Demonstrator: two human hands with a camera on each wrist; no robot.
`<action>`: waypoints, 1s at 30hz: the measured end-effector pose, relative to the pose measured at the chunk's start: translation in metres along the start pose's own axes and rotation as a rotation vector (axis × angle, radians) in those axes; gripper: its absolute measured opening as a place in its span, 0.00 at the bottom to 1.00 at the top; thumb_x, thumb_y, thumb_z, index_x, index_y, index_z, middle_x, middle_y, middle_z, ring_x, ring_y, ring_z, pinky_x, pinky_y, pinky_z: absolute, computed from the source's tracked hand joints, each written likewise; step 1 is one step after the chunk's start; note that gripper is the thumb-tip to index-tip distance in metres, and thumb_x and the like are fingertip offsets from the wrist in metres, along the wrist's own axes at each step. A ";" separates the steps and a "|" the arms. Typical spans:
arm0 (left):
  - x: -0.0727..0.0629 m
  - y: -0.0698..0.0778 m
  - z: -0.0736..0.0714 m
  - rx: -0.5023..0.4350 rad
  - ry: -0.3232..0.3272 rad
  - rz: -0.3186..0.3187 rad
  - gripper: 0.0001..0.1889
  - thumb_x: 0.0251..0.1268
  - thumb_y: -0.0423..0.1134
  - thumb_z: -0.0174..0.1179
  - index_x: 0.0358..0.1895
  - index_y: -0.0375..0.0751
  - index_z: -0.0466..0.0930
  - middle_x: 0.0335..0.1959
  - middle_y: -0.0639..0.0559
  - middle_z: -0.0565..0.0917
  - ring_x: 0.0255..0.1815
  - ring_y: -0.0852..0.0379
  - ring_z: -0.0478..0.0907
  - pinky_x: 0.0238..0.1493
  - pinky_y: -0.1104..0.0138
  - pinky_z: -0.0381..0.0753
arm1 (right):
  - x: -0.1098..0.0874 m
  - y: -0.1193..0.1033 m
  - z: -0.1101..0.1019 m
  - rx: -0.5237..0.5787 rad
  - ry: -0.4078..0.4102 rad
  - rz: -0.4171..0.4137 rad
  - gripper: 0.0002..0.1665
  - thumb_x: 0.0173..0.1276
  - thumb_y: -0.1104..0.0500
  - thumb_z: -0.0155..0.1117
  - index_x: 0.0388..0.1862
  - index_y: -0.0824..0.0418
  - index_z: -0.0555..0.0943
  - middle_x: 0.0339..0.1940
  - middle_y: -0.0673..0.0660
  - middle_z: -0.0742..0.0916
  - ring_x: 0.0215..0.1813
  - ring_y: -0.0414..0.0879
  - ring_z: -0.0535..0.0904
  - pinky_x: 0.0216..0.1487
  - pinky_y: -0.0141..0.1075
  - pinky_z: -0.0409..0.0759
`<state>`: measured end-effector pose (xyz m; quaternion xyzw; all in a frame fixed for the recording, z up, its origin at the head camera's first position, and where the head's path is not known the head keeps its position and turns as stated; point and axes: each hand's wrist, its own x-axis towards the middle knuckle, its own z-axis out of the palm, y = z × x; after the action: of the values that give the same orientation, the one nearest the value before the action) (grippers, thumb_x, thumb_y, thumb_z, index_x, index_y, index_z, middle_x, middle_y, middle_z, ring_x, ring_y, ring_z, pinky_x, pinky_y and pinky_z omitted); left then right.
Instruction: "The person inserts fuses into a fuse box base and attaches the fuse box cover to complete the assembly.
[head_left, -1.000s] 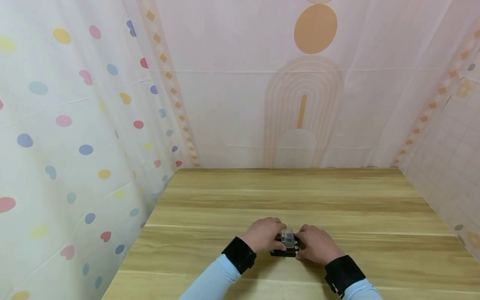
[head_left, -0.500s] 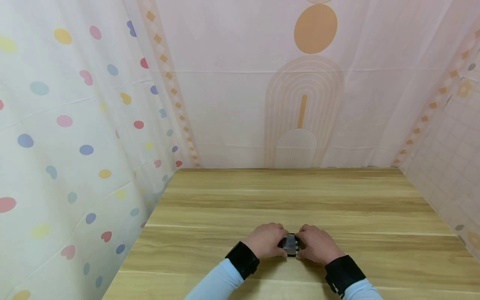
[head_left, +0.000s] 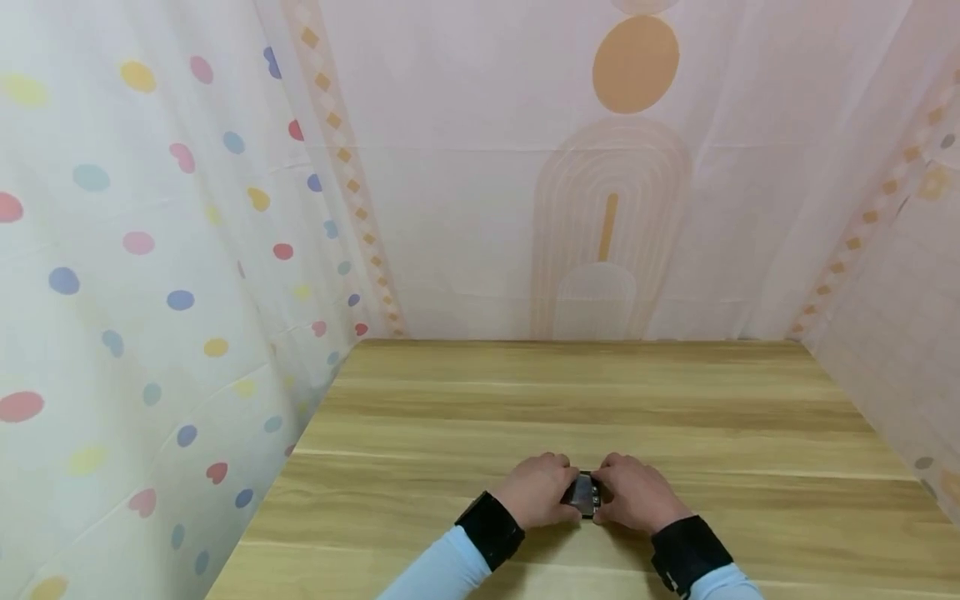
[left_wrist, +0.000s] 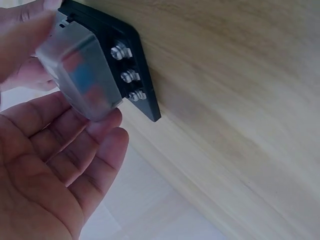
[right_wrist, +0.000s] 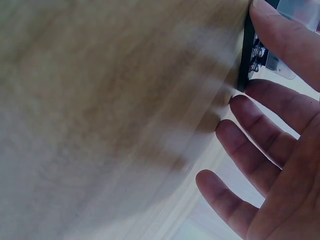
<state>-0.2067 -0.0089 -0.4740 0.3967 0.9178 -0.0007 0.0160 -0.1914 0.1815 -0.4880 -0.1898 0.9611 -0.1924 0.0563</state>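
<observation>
On the wooden table (head_left: pixel 600 400), near its front, stands a small electrical device (head_left: pixel 583 494) with a black base and a clear cover. Three metal screw terminals (left_wrist: pixel 131 76) line one edge of the base. Through the clear cover (left_wrist: pixel 82 75), red and blue patches show blurred in the left wrist view. My left hand (head_left: pixel 536 492) holds the cover between thumb and fingers. At the terminal side, my right hand (head_left: pixel 637 493) pinches the base between thumb and index finger; its other fingers are spread. The hands hide both sides of the device in the head view.
A dotted curtain (head_left: pixel 180 350) hangs along the left side of the table. Behind the table's far edge is a pale pink curtain (head_left: pixel 450 208) with an arch print. Another pale curtain (head_left: pixel 892 350) borders the right side.
My left hand has moved slightly right and toward me, and now hides the left part of the base. My right hand has stayed nearly in place. The head view has shifted a little.
</observation>
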 end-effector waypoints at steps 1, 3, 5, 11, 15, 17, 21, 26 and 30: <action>0.000 0.000 0.000 -0.004 -0.002 -0.001 0.23 0.57 0.55 0.71 0.50 0.44 0.84 0.38 0.57 0.80 0.36 0.64 0.75 0.37 0.73 0.75 | 0.000 0.000 0.000 0.002 0.001 -0.002 0.24 0.45 0.56 0.84 0.43 0.62 0.87 0.39 0.51 0.81 0.39 0.47 0.75 0.43 0.47 0.77; -0.001 0.001 -0.001 -0.011 -0.004 -0.001 0.22 0.58 0.55 0.71 0.49 0.44 0.84 0.38 0.57 0.80 0.36 0.64 0.74 0.37 0.73 0.74 | -0.001 0.000 0.001 0.001 0.004 -0.008 0.25 0.45 0.56 0.84 0.43 0.62 0.87 0.39 0.51 0.81 0.39 0.47 0.76 0.43 0.47 0.77; -0.001 0.000 -0.002 -0.009 -0.005 0.003 0.22 0.58 0.54 0.71 0.50 0.44 0.84 0.39 0.56 0.81 0.37 0.64 0.75 0.38 0.73 0.74 | -0.001 0.000 0.001 0.000 0.006 -0.013 0.25 0.45 0.57 0.84 0.43 0.62 0.87 0.39 0.52 0.81 0.40 0.47 0.75 0.42 0.47 0.77; 0.000 -0.004 0.000 -0.012 0.003 0.005 0.25 0.57 0.55 0.71 0.52 0.44 0.84 0.40 0.56 0.81 0.37 0.63 0.76 0.39 0.74 0.74 | 0.001 0.000 0.000 -0.007 0.017 -0.025 0.25 0.45 0.56 0.84 0.43 0.63 0.87 0.40 0.52 0.81 0.40 0.48 0.75 0.42 0.47 0.77; 0.000 -0.007 0.000 -0.003 0.005 0.010 0.25 0.56 0.57 0.71 0.52 0.45 0.84 0.38 0.57 0.81 0.36 0.64 0.75 0.39 0.74 0.74 | 0.001 0.000 0.001 -0.007 0.020 -0.028 0.26 0.45 0.55 0.84 0.43 0.62 0.87 0.40 0.52 0.81 0.40 0.48 0.75 0.42 0.47 0.77; 0.001 -0.006 0.000 0.006 0.002 0.011 0.25 0.56 0.57 0.71 0.51 0.46 0.85 0.37 0.57 0.81 0.35 0.64 0.75 0.39 0.73 0.74 | 0.001 0.000 0.001 -0.008 0.019 -0.027 0.25 0.45 0.55 0.84 0.43 0.62 0.87 0.39 0.52 0.81 0.40 0.48 0.75 0.42 0.47 0.77; 0.002 -0.004 -0.002 0.020 -0.003 0.005 0.23 0.55 0.57 0.72 0.48 0.47 0.85 0.35 0.59 0.80 0.33 0.65 0.74 0.38 0.73 0.74 | 0.001 0.000 0.001 -0.007 0.018 -0.032 0.24 0.45 0.56 0.84 0.42 0.62 0.87 0.39 0.52 0.80 0.39 0.47 0.75 0.41 0.46 0.77; 0.004 0.000 -0.005 0.007 -0.003 -0.019 0.18 0.52 0.54 0.75 0.41 0.47 0.86 0.31 0.60 0.80 0.30 0.66 0.74 0.36 0.72 0.74 | 0.001 0.000 0.001 -0.009 0.020 -0.038 0.24 0.44 0.56 0.84 0.41 0.63 0.87 0.38 0.52 0.80 0.38 0.47 0.74 0.40 0.46 0.77; 0.005 0.001 -0.006 -0.015 -0.018 -0.035 0.18 0.52 0.52 0.76 0.41 0.46 0.86 0.31 0.59 0.80 0.30 0.65 0.73 0.37 0.72 0.73 | 0.001 0.000 0.001 -0.016 0.021 -0.037 0.25 0.44 0.56 0.84 0.42 0.63 0.87 0.38 0.52 0.80 0.38 0.47 0.74 0.40 0.46 0.77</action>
<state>-0.2094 -0.0049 -0.4680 0.3806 0.9243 0.0022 0.0273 -0.1924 0.1810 -0.4888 -0.2061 0.9594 -0.1880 0.0409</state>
